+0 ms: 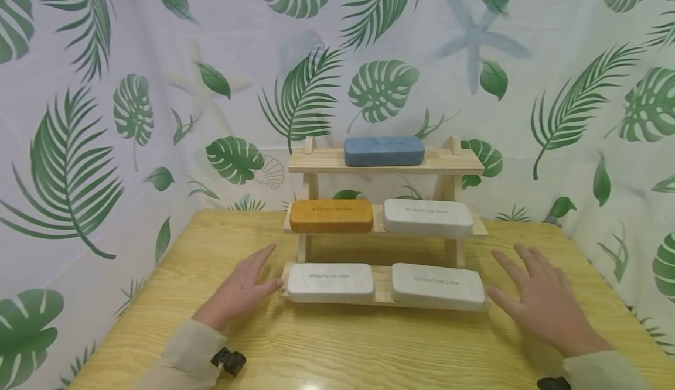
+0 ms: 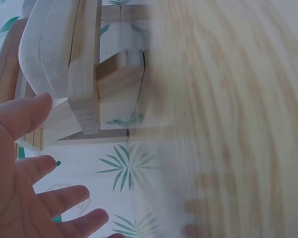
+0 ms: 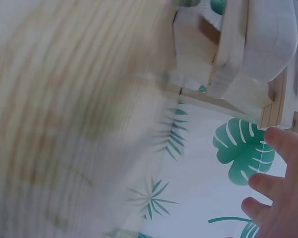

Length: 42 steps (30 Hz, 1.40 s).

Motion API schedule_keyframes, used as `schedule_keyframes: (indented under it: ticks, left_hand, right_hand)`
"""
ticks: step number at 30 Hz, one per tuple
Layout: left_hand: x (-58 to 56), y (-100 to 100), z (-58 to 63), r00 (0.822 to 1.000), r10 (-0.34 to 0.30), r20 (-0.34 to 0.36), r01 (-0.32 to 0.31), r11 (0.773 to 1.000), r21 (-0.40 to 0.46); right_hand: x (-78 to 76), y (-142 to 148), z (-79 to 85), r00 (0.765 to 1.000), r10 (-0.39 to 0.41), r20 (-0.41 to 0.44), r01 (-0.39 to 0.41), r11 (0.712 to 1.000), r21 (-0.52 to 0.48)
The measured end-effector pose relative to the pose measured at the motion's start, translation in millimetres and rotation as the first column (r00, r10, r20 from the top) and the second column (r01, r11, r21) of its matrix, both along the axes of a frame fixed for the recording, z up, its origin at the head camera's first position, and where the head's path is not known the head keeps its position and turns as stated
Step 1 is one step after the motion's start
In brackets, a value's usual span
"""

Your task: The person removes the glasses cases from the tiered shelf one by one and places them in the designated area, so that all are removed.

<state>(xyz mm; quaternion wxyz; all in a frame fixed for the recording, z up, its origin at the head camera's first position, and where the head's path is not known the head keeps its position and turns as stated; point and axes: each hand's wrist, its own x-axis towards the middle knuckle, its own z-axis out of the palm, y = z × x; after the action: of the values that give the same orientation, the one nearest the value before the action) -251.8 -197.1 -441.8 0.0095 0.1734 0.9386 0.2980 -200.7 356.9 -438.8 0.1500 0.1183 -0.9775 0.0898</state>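
While both hands lay low over the wooden table (image 1: pixel 337 343), the items stood as follows, near to far: left hand (image 1: pixel 239 290), fingers straight and spread, holding nothing, thumb tip touching or just beside the left end of the bottom shelf (image 1: pixel 382 287); right hand (image 1: pixel 540 302), fingers spread and empty, just beside that shelf's right end, contact not certain. Bottom shelf: two white cases, left white case (image 1: pixel 330 282) and right white case (image 1: pixel 437 286), side by side. Middle shelf: orange case (image 1: pixel 331 215) at left, third white case (image 1: pixel 428 217) at right. Top shelf: blue case (image 1: pixel 384 150), alone. Behind all, a leaf-print backdrop (image 1: pixel 105 115). Risk, as judged: the wooden rack (image 1: pixel 308 194) looked light, so uneven pressure from either hand could skew or tip it, sliding the loose cases off their shelves
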Motion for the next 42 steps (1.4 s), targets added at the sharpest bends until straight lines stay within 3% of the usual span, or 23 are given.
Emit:
schedule_keyframes:
  ticks: [6, 13, 16, 21, 29, 32, 38, 42]
  left_hand:
    - [-4.9, 8, -3.4, 0.991, 0.050, 0.125, -0.064, 0.991, 0.117]
    - [-10.9, 16, -7.0, 0.963, 0.079, 0.256, -0.144, 0.958, 0.248]
    - [-12.8, 17, -11.4, 0.946, 0.060, 0.318, -0.174, 0.922, 0.345]
    - [-15.8, 20, -18.1, 0.923, 0.004, 0.385, -0.213, 0.838, 0.503]
    - [-23.3, 19, -27.7, 0.885, -0.103, 0.455, -0.247, 0.724, 0.645]
    - [-22.6, 18, -32.0, 0.878, -0.129, 0.462, -0.247, 0.704, 0.666]
    - [-17.8, 19, -41.1, 0.867, -0.180, 0.464, -0.224, 0.692, 0.686]
    - [-17.5, 18, -43.6, 0.874, -0.194, 0.445, -0.208, 0.678, 0.705]
  right_hand:
    - [0.9, -9, -1.6, 0.997, 0.072, -0.002, -0.072, 0.994, -0.088]
    - [2.5, -22, 2.0, 0.993, 0.111, 0.048, -0.101, 0.980, -0.173]
    - [-1.0, -30, 1.4, 0.991, 0.120, 0.062, -0.108, 0.979, -0.175]
    - [-6.7, -41, -0.9, 0.990, 0.109, 0.088, -0.093, 0.982, -0.166]
    - [-12.0, -53, -6.5, 0.991, 0.109, 0.079, -0.094, 0.980, -0.174]
    - [-13.1, -58, -10.1, 0.992, 0.090, 0.089, -0.072, 0.980, -0.187]
    - [-12.1, -65, -17.3, 0.989, 0.050, 0.143, -0.019, 0.978, -0.206]
    - [-11.9, -66, -16.0, 0.986, 0.035, 0.163, 0.003, 0.974, -0.228]
